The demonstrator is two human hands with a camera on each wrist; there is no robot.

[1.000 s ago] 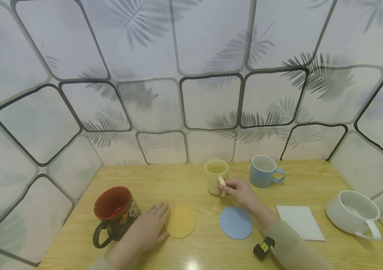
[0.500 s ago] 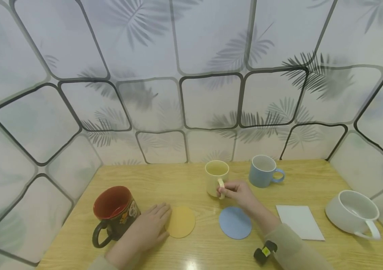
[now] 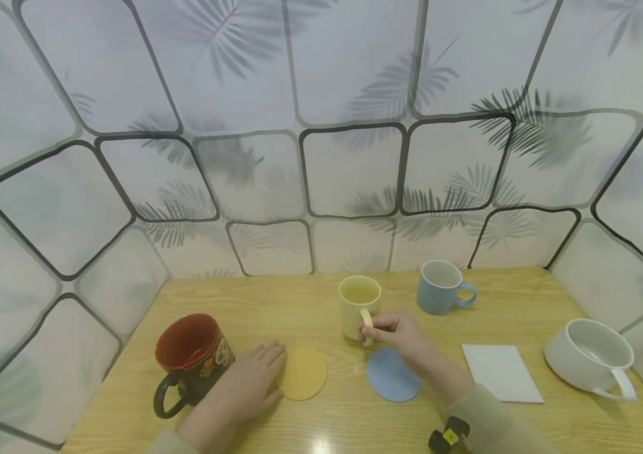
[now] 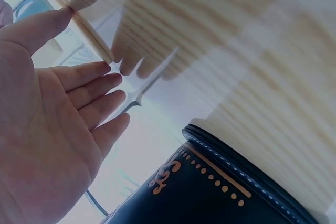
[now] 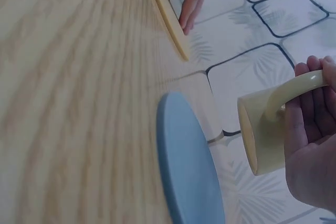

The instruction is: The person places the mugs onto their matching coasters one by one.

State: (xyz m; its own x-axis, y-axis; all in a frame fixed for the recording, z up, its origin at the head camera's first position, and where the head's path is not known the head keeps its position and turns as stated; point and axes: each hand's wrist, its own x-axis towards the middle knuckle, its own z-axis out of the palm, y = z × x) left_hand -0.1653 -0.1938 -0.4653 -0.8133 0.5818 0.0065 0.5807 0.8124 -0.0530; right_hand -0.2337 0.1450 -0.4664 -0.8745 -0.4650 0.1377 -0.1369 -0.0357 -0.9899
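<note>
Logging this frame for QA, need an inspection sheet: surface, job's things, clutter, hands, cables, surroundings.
Surface: light wooden table, glare spot at the near edge.
Job's things: yellow mug lifted off the table, its underside visible in the right wrist view; yellow coaster and blue coaster lie flat.
Clutter: dark mug with red inside, blue mug, white cup tilted, white card.
Hands: right hand grips the yellow mug's handle; left hand lies flat, fingers at the yellow coaster's edge.
Cables: nothing seen.
Surroundings: pale walls printed with leaves and dark rounded frames on three sides.
</note>
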